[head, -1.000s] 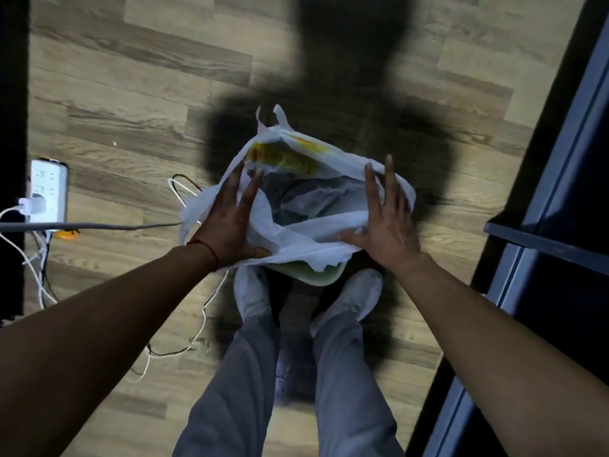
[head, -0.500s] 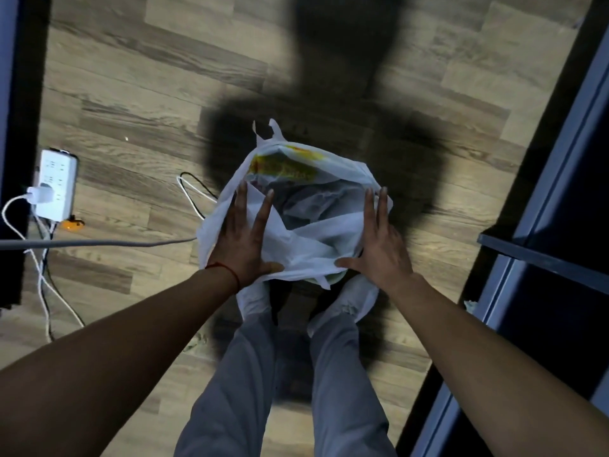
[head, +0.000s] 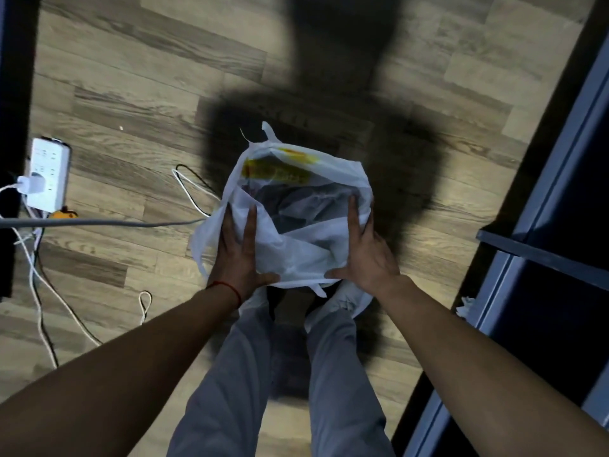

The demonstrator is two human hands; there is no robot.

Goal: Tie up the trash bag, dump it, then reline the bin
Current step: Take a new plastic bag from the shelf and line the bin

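Note:
A white plastic trash bag point(head: 298, 255) with a yellow print near its far rim sits open on the wooden floor in front of my feet, crumpled waste showing inside. My left hand point(head: 238, 255) presses flat against the bag's left side, fingers straight and thumb spread under the near edge. My right hand point(head: 369, 250) lies flat on the bag's right side the same way. The bag's handle loops stick up at the far rim. The bin is hidden beneath the bag; I cannot make it out.
A white power strip point(head: 47, 174) with a plugged charger lies on the floor at the left, with a grey cable point(head: 108, 222) and white and black cords trailing toward the bag. A dark metal frame point(head: 540, 255) stands at the right. My white shoes point(head: 339, 303) are just behind the bag.
Both hands have drawn closer together, squeezing the bag's sides inward; the bag's mouth is narrower and the green edge under it no longer shows.

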